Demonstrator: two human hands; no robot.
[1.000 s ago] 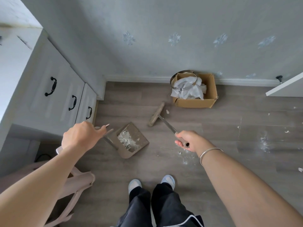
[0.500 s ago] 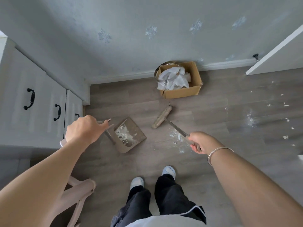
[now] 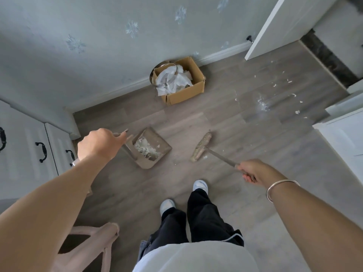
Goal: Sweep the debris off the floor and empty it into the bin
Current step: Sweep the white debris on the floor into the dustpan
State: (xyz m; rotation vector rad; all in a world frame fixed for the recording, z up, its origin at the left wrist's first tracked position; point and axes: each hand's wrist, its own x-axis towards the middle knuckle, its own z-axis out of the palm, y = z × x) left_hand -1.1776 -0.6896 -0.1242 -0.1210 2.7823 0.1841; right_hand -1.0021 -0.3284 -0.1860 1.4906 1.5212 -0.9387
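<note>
Dustpan (image 3: 159,139) with scraps (image 3: 146,148), broom (image 3: 200,148), cardboard bin (image 3: 186,94)

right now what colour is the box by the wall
The box is plain cardboard brown; head view.

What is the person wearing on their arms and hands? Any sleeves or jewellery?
No sleeves show: both arms are bare to the picture's edge. The right hand has a thin silver bangle round its wrist. The left hand wears nothing I can see, but one fingernail looks painted dark.
</note>
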